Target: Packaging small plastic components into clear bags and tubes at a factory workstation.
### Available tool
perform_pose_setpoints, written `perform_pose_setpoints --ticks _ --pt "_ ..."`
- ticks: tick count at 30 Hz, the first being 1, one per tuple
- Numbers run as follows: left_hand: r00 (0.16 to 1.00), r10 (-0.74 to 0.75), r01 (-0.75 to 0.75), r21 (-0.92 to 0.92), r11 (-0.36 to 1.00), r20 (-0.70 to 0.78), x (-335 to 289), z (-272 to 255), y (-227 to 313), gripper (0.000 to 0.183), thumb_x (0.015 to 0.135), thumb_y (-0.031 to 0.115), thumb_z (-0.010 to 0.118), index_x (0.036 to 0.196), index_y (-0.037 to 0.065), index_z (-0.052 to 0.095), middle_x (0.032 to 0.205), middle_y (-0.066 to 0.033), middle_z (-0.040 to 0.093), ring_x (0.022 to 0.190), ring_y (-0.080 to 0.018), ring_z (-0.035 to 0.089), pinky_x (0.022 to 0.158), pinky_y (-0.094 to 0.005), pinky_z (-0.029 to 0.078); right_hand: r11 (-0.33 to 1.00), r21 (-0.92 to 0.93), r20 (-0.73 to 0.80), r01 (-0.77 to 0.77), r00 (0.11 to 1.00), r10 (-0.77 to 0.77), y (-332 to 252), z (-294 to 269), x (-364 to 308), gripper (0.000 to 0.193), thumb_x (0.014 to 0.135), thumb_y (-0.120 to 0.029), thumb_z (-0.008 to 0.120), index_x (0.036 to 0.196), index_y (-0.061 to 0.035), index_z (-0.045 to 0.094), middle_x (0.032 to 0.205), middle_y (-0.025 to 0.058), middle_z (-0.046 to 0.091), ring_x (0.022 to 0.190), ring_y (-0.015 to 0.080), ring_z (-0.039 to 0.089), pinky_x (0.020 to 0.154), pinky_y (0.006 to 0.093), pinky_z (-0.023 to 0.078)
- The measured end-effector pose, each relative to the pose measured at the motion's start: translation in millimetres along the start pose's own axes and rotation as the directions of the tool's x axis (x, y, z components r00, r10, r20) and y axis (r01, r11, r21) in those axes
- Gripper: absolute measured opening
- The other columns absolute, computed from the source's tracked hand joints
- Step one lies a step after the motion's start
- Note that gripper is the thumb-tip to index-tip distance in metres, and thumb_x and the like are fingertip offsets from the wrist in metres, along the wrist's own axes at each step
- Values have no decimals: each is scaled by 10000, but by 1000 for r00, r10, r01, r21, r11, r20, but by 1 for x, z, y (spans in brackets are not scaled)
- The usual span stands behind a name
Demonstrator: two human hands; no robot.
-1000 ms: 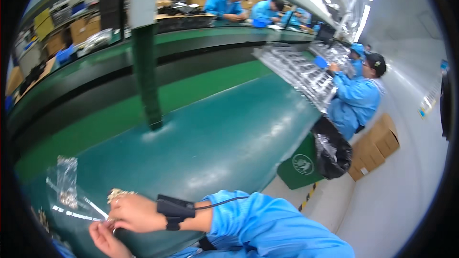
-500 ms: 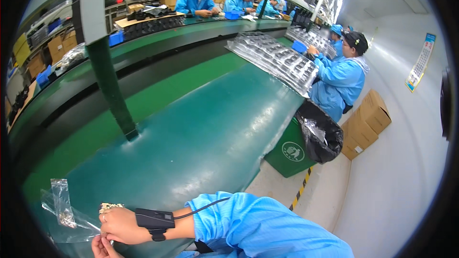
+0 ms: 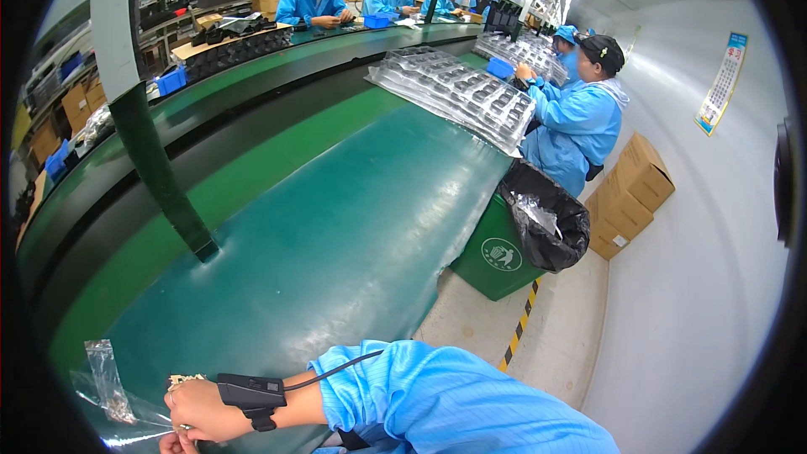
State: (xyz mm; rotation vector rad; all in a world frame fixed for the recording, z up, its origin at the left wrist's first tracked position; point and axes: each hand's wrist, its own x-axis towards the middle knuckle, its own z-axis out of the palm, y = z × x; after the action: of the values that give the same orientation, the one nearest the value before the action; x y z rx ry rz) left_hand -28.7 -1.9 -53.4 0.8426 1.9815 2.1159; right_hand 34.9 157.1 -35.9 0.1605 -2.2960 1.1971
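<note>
At the lower left of the head view my right hand is closed, fingertips pinched together and pointing down. A tiny shiny piece shows at those fingertips, too small to name. My left hand shows only its fingertips at the lower edge, pressed close to the right ones; the rest is out of view. Beyond my right hand lie small cream-coloured parts, partly hidden by it. Left of the hands a small clear zip bag with tiny metal pieces in its bottom lies on a larger clear plastic bag.
A green mat covers the bench, and a green post rises from it. Trays of black parts under clear plastic lie farther off. Right of the bench stands a green bin with a black liner. Co-workers in blue sit beyond.
The whole view has shifted, so the bench, bin and people appear farther left. My hands stay close together at the small parts, with the right fingers still pinched.
</note>
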Motion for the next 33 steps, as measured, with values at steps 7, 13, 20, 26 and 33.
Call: perform_pose_setpoints --ticks 7,13,20,26,33 --pt "997 -79 77 -100 992 -10 2 -1 -1 129 856 -56 578 981 -83 563 918 -165 643 801 -204 627 724 -295 528 992 116 -4 40 999 -40 -1 -10 0 137 678 -189 681 677 -57 643 730 102 549 768 289 556 657 392 440" --pt "997 -74 74 -14 997 -14 0 1 -2 116 862 -55 575 976 -71 565 922 -156 642 813 -192 623 760 -298 531 992 108 -6 -69 997 70 1 -7 0 121 678 -146 693 718 -43 645 740 99 546 767 286 543 665 390 430" --pt "997 -75 74 -28 997 -21 -2 0 -4 110 862 -47 582 970 -61 563 893 -133 637 795 -180 618 748 -282 530 994 99 7 -36 999 36 4 -5 -3 102 722 -134 669 762 -41 657 792 103 567 753 290 547 654 382 434" --pt "996 -88 87 -70 994 -17 -1 -2 -4 113 857 -43 588 966 -62 563 883 -127 636 801 -186 620 758 -288 530 999 49 33 3 999 -4 -4 -10 -2 104 776 -138 618 758 -43 657 794 106 568 767 302 556 654 402 447" --pt "997 -73 73 -28 997 8 4 3 0 89 858 -36 593 935 -65 560 887 -138 638 790 -185 619 728 -291 530 998 -56 -54 43 998 -46 9 2 -2 127 811 -138 568 740 -56 634 775 105 556 773 309 551 655 406 447"
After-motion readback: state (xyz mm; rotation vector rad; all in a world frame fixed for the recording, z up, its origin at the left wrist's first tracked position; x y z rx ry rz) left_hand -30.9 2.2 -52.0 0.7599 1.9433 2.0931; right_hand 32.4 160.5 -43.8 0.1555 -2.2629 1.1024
